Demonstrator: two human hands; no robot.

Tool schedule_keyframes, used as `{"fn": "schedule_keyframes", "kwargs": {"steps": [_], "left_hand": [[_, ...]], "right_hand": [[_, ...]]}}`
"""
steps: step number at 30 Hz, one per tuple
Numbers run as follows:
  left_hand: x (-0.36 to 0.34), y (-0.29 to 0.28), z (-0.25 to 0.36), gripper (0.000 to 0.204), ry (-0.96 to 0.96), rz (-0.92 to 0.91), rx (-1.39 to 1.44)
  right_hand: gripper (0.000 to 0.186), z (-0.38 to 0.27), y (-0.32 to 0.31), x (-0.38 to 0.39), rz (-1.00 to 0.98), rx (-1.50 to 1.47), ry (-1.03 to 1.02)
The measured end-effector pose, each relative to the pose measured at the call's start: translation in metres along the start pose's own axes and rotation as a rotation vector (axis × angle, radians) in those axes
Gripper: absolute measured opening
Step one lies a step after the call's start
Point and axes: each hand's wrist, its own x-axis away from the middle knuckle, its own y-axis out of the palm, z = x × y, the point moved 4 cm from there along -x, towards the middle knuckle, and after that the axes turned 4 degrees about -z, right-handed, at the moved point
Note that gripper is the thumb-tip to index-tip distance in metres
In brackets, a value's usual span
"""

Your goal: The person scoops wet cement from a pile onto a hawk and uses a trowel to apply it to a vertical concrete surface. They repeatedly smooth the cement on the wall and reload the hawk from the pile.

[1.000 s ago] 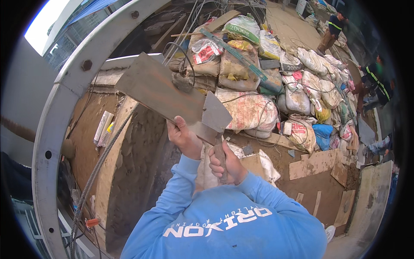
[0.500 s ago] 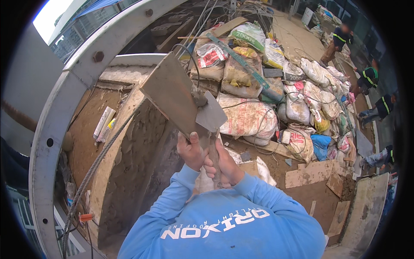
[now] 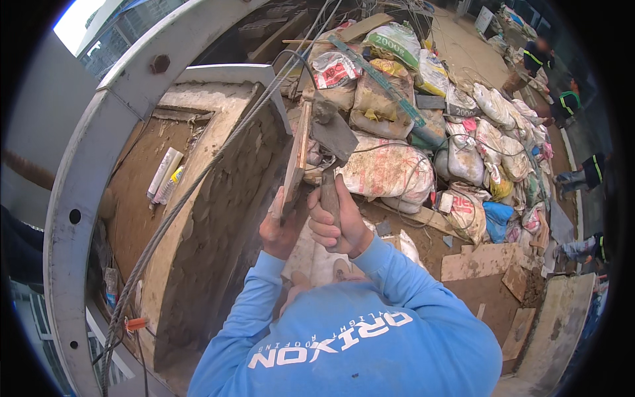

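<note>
My right hand [image 3: 344,223] is wrapped around the handle of a trowel [image 3: 338,139], its grey blade pointing up and away. A lump of wet mortar [image 3: 323,110] sits at the blade's far end. My left hand [image 3: 276,231] grips the lower end of a flat mortar board [image 3: 297,149], which is tilted nearly edge-on beside the trowel. Left of both hands stands a low wall [image 3: 221,212] with rough, grey mortar on its side.
Filled sacks [image 3: 390,169] are piled ahead and to the right. A steel frame [image 3: 73,198] and a wire rope [image 3: 172,215] run along the left. Loose boards [image 3: 479,263] lie at the right. Several people in dark clothes with reflective bands are at the far right.
The mortar board has turned from showing its broad face to nearly edge-on. My right hand and the trowel have separated from my left hand, and the trowel blade has tilted.
</note>
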Motion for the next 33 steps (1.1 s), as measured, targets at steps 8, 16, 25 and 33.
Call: {"fn": "schedule_keyframes", "kwargs": {"steps": [8,16,25,33], "left_hand": [[0.105,-0.083,-0.082,0.038,-0.503,-0.230,-0.146],[0.292,-0.208,-0.147,0.030,-1.183,-0.763,-0.471],[0.466,-0.349,-0.002,0.043,-1.630,-1.107,-0.743],[0.489,-0.283,0.092,0.039,-1.987,-0.825,-0.605]], "right_hand": [[0.068,-0.021,-0.065,-0.012,0.149,0.202,-0.053],[0.042,0.046,-0.192,-0.045,0.390,0.230,0.062],[0.032,0.019,-0.293,-0.202,0.544,0.355,0.112],[0.034,-0.024,-0.342,-0.348,0.808,0.928,0.053]]}}
